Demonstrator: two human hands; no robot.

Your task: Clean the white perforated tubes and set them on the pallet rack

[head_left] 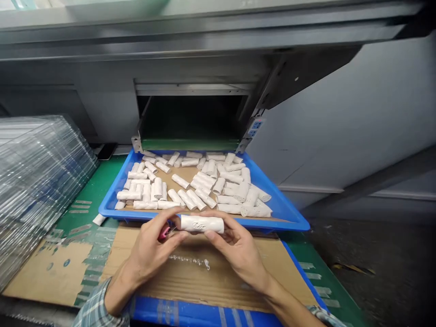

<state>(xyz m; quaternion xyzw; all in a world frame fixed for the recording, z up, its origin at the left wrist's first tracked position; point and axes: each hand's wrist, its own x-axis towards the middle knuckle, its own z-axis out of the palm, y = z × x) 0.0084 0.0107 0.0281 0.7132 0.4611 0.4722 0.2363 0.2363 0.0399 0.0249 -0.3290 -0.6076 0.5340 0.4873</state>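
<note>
Before me, a white cylinder (202, 224) with dark script lettering on its side lies level between my hands. My right hand (235, 247) grips its right part, thumb in front and fingers behind. Curled at its left end is my left hand (151, 247), closed around a small pink tool (164, 231) with a thin metal part; most of this tool is hidden by the fingers. Whether the left fingertips also press the cylinder I cannot tell. Just beyond, a blue tray (289, 218) holds many similar white cylinders (195, 200), some stacked.
Cardboard (218, 286) covers the work surface under my hands. A stack of clear plastic-wrapped trays (44, 172) stands at left, with a dark phone (106, 151) behind. A green conveyor belt (190, 144) emerges from a machine opening behind the tray; a power socket (256, 127) sits at its right.
</note>
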